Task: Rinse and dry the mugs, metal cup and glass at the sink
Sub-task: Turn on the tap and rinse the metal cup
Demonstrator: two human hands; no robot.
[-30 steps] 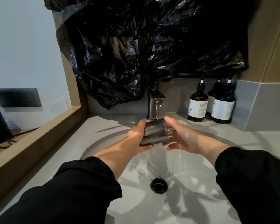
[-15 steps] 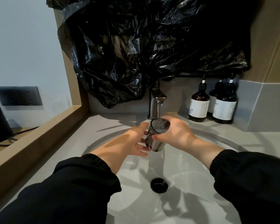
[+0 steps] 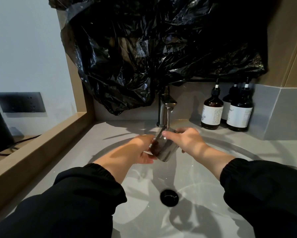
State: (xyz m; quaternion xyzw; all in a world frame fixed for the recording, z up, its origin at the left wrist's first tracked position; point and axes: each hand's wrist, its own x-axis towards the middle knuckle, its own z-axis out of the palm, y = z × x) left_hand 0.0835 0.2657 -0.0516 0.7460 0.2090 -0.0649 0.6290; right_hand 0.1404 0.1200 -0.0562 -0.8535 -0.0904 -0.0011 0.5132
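We see dim, cool light casting soft shadows across the sink (image 3: 212, 194). Glare streaks the black bag (image 3: 144, 57). Edges bow from wide-angle distortion.

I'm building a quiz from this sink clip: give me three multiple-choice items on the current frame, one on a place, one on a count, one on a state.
1. Where do the pump bottles stand?
A. On the counter right of the faucet
B. In the basin
C. On the wooden ledge at left

2. How many pump bottles show?
A. One
B. Three
C. Five

3. What is the faucet doing?
A. Shut off
B. Running into the cup
C. Covered by the bag

Key:
1 A: the pump bottles stand on the counter right of the faucet.
2 B: three pump tops rise there.
3 B: a stream falls from the spout into the metal cup, held by the left hand and right hand.
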